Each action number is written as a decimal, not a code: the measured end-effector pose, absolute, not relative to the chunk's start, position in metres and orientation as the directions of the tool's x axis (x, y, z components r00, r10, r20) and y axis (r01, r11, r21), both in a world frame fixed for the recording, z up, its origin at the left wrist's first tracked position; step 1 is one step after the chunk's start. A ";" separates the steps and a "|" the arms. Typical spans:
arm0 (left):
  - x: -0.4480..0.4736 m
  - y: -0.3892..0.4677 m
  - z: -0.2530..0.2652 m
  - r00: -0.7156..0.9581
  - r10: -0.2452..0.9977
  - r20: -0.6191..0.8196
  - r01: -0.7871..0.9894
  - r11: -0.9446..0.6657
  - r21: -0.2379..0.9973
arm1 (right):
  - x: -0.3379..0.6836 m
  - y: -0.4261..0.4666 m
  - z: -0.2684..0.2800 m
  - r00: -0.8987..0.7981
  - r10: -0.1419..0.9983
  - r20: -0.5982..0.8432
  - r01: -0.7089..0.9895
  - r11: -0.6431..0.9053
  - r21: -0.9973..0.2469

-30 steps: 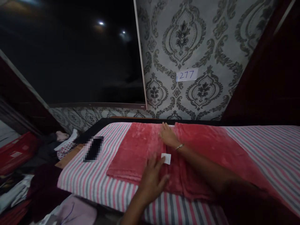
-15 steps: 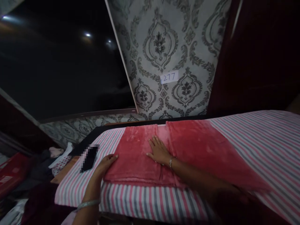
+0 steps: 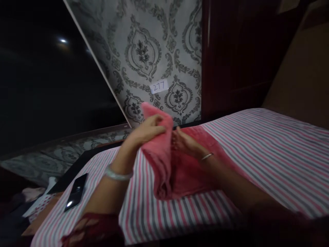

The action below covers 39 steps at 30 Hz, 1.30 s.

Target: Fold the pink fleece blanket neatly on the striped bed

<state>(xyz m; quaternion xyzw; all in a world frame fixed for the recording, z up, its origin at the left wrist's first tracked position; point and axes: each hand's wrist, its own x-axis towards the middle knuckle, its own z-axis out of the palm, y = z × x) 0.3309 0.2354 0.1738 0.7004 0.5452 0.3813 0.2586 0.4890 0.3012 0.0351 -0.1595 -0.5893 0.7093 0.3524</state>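
A red plush blanket, folded in layers, lies on a striped pink, grey and white bedsheet. Its left part stands up off the bed, bent over toward the right, with the layered edge facing me. My left hand is closed on this raised part, thumb on the near side. On the other side of the fold is my right hand, thumb raised and fingers loosely curled against the blanket. Both hands are slightly blurred, and some right fingertips are hidden.
A dark phone lies on the sheet at the left. Clothes are piled beyond the bed's left edge. A large black screen and patterned wall with a paper marked 277 stand behind; a dark red panel is further right.
The blanket's left part has been lifted and turned up toward the right. My left hand has taken hold of it; my right hand has risen from lying flat on it. The view has swung right.
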 end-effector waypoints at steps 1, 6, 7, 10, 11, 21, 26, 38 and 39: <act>0.366 0.245 0.166 0.199 0.952 0.234 0.563 -0.307 0.768 | 0.516 0.301 0.035 -0.665 0.717 0.209 -0.389 -0.094 -0.916; 0.462 0.272 0.082 0.394 0.918 0.045 0.441 -0.232 0.867 | 0.625 0.297 -0.007 -0.596 0.803 0.001 -0.444 -0.328 -0.833; 0.460 0.276 0.066 0.303 0.947 0.105 0.443 -0.238 0.864 | 0.638 0.298 -0.018 -0.592 0.806 -0.031 -0.448 -0.360 -0.818; 0.421 0.286 0.036 -0.012 0.981 0.194 0.473 -0.165 0.866 | 0.655 0.307 -0.036 -0.568 0.818 -0.093 -0.454 -0.406 -0.793; 0.401 0.288 0.030 -0.157 0.965 0.210 0.471 -0.114 0.875 | 0.655 0.312 -0.037 -0.566 0.816 -0.115 -0.443 -0.419 -0.793; 0.306 0.285 0.003 -0.506 0.847 -0.162 0.156 0.275 0.949 | 0.604 0.384 0.010 -0.318 0.948 -0.014 -0.363 -0.136 -0.922; 0.325 0.286 0.001 -0.467 0.865 -0.183 0.059 0.237 0.970 | 0.620 0.401 0.002 -0.254 0.967 -0.010 -0.295 -0.087 -0.952; 0.340 0.246 -0.001 -0.268 0.915 -0.301 -0.252 0.235 0.939 | 0.690 0.338 -0.038 -0.362 0.924 -0.127 -0.327 -0.253 -0.910; 0.342 0.236 -0.002 -0.248 0.906 -0.344 -0.290 0.269 0.918 | 0.695 0.327 -0.037 -0.375 0.919 -0.119 -0.319 -0.249 -0.915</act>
